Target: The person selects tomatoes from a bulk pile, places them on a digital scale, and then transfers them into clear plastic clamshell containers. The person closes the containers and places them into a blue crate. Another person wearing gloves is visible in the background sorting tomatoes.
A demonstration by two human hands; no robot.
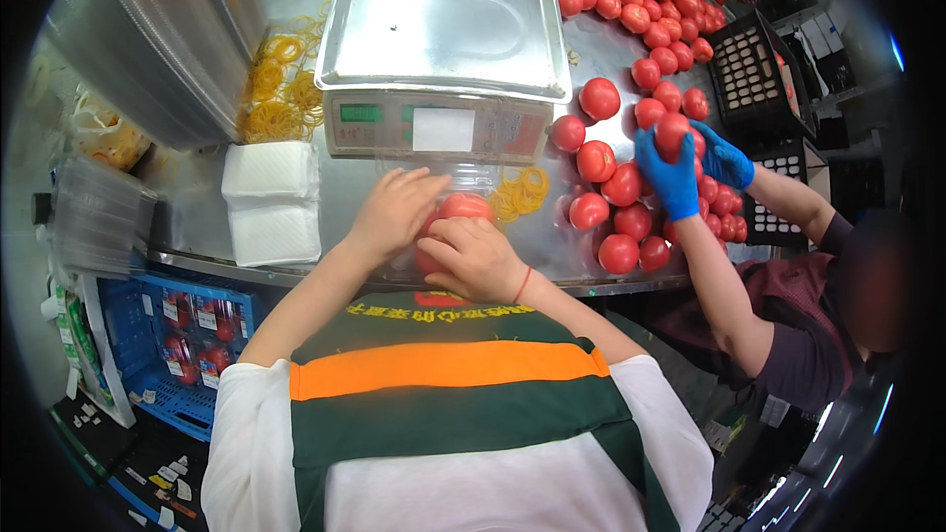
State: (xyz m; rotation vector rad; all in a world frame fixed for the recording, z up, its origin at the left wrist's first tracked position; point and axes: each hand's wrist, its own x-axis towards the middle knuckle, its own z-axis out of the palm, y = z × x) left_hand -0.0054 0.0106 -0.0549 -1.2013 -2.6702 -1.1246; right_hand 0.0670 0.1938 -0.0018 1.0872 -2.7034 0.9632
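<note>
Before me, a clear plastic container (471, 176) with red tomatoes (465, 207) in it lies on the metal table, close to the table's front edge. My left hand (399, 210) is at the container's left side, fingers spread along its rim. My right hand (475, 255) rests over the front tomatoes, its fingers bent and partly hiding them; a red string is round that wrist. Whether either hand grips anything cannot be made out. Just behind the container stands a digital scale (369, 134) with a bare steel tray (443, 29). Yellow rubber bands (521, 194) lie to the right of the container.
White absorbent pads (272, 203) are stacked at left, near tall stacks of clear containers (148, 29) and more rubber bands (281, 89). Loose tomatoes (621, 185) cover the right side, where a co-worker's blue-gloved hands (672, 174) hold one. A blue crate (133, 332) with packed tomatoes stands below left.
</note>
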